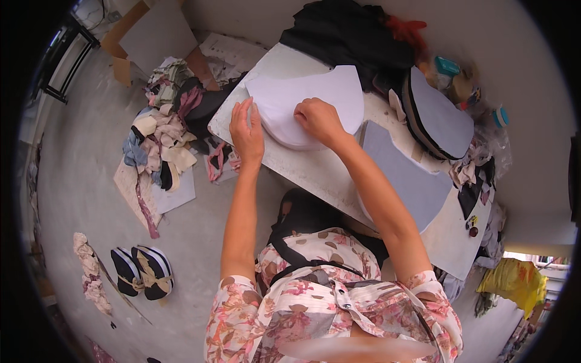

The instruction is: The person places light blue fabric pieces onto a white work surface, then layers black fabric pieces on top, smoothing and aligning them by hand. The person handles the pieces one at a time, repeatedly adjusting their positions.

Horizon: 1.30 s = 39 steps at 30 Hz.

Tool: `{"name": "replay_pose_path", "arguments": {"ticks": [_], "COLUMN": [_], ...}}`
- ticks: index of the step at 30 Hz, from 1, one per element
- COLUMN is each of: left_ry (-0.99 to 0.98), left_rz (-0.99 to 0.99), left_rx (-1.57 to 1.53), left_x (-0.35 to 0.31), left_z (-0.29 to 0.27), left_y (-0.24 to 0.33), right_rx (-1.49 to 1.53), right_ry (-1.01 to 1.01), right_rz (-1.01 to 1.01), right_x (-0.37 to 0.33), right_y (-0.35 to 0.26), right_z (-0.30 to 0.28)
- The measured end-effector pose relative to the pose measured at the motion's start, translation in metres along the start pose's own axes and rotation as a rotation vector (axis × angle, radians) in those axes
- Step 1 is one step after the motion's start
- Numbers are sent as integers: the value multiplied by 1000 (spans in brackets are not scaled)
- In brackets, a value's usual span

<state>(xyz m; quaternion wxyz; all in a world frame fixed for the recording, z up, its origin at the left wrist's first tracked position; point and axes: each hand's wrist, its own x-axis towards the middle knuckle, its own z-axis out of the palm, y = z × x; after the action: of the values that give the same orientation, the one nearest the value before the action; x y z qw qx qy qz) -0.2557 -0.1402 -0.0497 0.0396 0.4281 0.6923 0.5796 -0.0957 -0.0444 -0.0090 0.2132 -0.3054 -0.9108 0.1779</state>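
A thick white shaped piece (305, 86), curved on its near side and notched at the far edge, lies on the white worktable (296, 162). It may be a stack of sheets. At its left edge is my left hand (247, 133), its fingers stretched out and nothing visible in it. My right hand (319, 121) rests on top of the white piece near its middle, fingers curled in. Whatever those fingers may hold is hidden. To the right of my right forearm, a flat grey-blue shaped panel (408, 178) lies on the table.
Black cloth (345, 30) covers the far corner. On the right stands a black-edged stack with a grey top (442, 112), near a teal container (446, 65). Fabric scraps (160, 142) heap on the left floor beside a cardboard box (154, 36). Tied black-and-white bundles (151, 272) lie lower left.
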Motion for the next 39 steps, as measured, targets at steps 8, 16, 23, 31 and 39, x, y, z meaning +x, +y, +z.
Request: {"name": "replay_pose_path", "arguments": {"ticks": [8,16,23,31,39], "left_ry": [-207,-168,-696,-1265,-974], "left_rz": [94,110,-111,-541,-497], "left_rx": [558,627,-531,-1227,-752], "left_x": [-5,-4,-77,-115,-88], "left_z": [21,23,15,13,10], "left_y": [-18,-34,81,132,152], "right_rx": [610,1160,697,-119,-250], "right_ry": [30,349,315,54,-121], "right_rz": [338,160,191,-180,-414], "right_x": [-2,-66,-153,-204,-213], "right_y": [35,62,10,-43,-56], "right_z": [-48,-223,-256,-184,-122]}}
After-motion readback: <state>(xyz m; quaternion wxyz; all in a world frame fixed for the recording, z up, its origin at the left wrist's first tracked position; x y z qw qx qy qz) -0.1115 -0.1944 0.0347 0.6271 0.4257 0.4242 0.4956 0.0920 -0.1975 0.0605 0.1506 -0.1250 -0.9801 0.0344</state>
